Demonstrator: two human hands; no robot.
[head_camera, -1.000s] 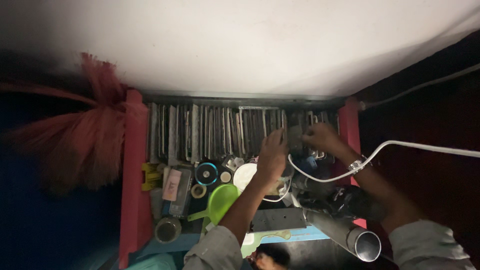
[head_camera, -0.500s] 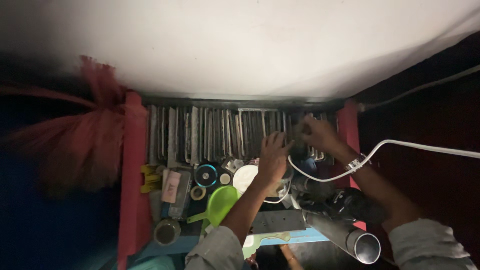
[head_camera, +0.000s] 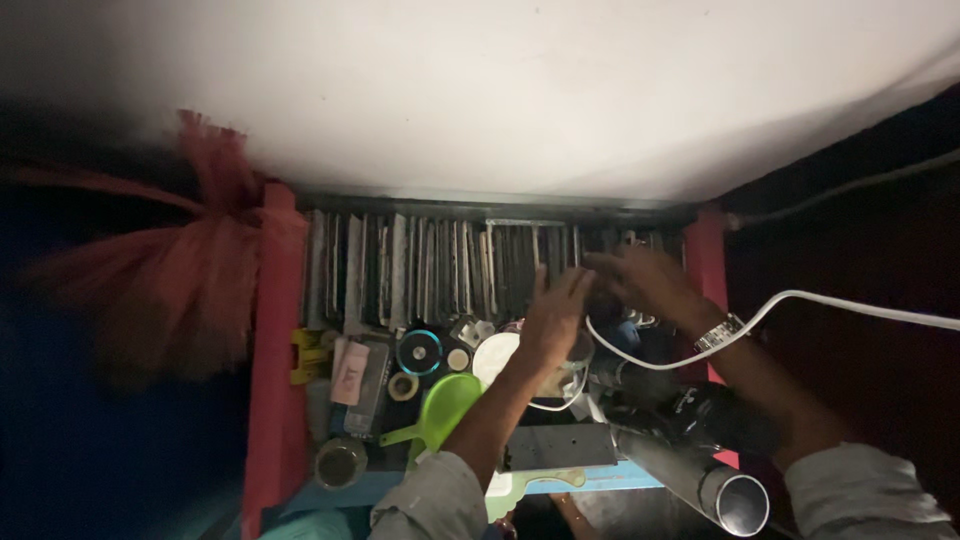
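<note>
A row of thin flat cases (head_camera: 440, 265) stands on edge along the back of a cluttered shelf. My left hand (head_camera: 553, 315) reaches up with fingers spread against the right part of that row. My right hand (head_camera: 640, 280), a metal watch on its wrist, rests on the cases at the row's right end, beside the red post (head_camera: 706, 265). Both hands are blurred; whether either one grips a case cannot be made out. A white cable (head_camera: 800, 300) loops across the right forearm.
Below the row lie a green scoop (head_camera: 440, 410), a round blue-rimmed part (head_camera: 420, 352), tape rolls (head_camera: 403, 386), a white disc (head_camera: 492, 355) and a small jar (head_camera: 340, 462). A metal pipe (head_camera: 700, 480) sticks out at lower right. A red mesh bundle (head_camera: 180, 290) hangs left of the red frame.
My left hand has shifted right along the row toward my right hand, and both hands now sit closer together at the row's right end.
</note>
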